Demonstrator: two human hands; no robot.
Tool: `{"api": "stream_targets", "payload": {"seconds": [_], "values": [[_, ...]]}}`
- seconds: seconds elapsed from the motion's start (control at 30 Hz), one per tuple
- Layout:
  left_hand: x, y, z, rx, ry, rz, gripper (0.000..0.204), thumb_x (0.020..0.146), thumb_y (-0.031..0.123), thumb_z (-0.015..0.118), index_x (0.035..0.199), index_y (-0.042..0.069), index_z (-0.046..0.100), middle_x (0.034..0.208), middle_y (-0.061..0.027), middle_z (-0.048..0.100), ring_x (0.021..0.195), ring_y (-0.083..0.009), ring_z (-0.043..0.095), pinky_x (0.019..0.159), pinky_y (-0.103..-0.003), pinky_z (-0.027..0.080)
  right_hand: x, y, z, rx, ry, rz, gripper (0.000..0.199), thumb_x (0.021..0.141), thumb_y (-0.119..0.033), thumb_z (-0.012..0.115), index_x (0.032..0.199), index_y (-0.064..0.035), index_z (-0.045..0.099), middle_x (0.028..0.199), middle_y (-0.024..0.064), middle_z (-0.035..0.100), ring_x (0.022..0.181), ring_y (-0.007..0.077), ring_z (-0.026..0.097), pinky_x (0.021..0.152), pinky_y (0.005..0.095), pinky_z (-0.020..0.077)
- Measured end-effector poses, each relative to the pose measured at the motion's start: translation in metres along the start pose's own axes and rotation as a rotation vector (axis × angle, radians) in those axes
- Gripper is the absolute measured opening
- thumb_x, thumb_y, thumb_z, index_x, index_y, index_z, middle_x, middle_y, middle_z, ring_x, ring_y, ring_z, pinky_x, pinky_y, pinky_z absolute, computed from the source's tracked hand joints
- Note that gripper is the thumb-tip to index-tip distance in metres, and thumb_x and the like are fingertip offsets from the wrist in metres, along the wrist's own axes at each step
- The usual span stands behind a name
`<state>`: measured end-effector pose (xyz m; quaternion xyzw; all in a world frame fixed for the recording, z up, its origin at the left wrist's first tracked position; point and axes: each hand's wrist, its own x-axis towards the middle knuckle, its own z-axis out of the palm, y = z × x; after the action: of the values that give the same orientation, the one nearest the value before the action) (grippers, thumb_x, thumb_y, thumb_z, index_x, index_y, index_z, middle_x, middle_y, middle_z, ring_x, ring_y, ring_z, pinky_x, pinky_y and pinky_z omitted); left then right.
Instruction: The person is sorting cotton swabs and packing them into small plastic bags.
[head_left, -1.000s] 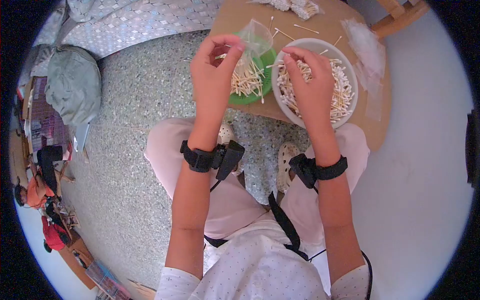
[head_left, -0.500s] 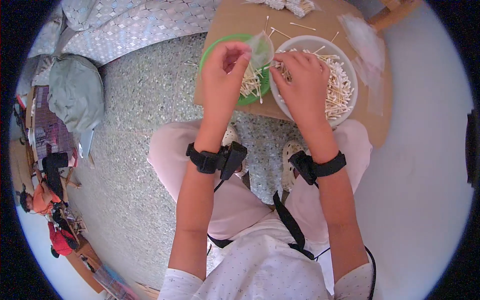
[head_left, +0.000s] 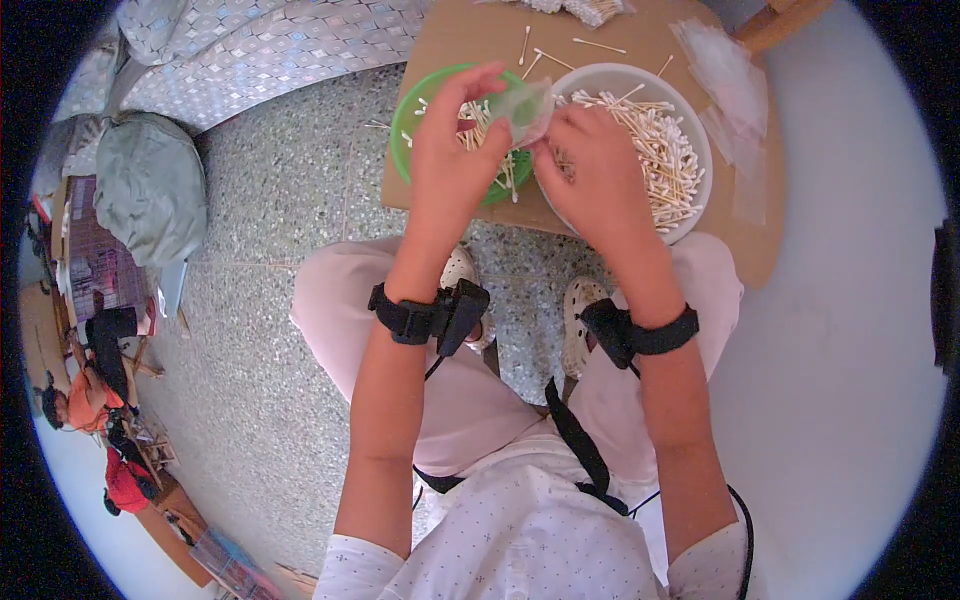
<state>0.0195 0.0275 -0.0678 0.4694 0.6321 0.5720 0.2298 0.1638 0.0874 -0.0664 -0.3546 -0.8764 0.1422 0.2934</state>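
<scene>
A small clear plastic bag (head_left: 530, 108) is between my two hands, above the gap where the two bowls meet. My right hand (head_left: 600, 175) pinches its right side, fingers closed. Beside its left edge, my left hand (head_left: 452, 145) has its thumb and fingers apart, the thumb tip at the plastic. Under my left hand is a green bowl (head_left: 402, 150) with some cotton swabs in it. A white bowl (head_left: 706, 160), heaped with cotton swabs (head_left: 665, 150), lies partly hidden under my right hand.
Both bowls stand on a brown cardboard-like surface (head_left: 455, 38). Loose swabs (head_left: 600, 46) and bundled swabs (head_left: 595, 8) lie toward its far side. More clear bags (head_left: 735, 95) rest at the right, near the wall (head_left: 850, 300). Other people (head_left: 90, 395) are at far left.
My left fingers have spread apart from their closed grip near the bag. The bag has shifted slightly right and down toward my right hand, which has turned inward and pinches it.
</scene>
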Motion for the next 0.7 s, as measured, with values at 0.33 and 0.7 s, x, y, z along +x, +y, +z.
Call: {"api": "stream_targets", "payload": {"seconds": [0.33,0.7], "values": [[0.0,-0.005,-0.001,0.036,-0.024,0.016,0.036,0.076,0.01,0.06,0.112,0.009,0.06,0.107,-0.004,0.063,0.098,-0.017,0.056,0.081,-0.032,0.044,-0.012,-0.005,-0.012,0.053,-0.277,-0.256,0.021,0.075,-0.024,0.065,0.092,-0.011,0.066,0.096,0.0061,0.061,0.099,0.0259,0.053,0.086,0.0418,0.0401],[0.0,0.006,-0.007,0.072,0.142,-0.037,0.021,0.088,0.022,0.061,0.101,0.006,0.066,0.098,-0.0068,0.065,0.096,-0.018,0.058,0.082,-0.031,0.044,-0.001,-0.01,-0.012,0.075,-0.144,-0.186,0.013,0.081,-0.021,0.062,0.088,-0.0109,0.066,0.088,0.0072,0.064,0.084,0.025,0.06,0.083,0.0408,0.0414]]}}
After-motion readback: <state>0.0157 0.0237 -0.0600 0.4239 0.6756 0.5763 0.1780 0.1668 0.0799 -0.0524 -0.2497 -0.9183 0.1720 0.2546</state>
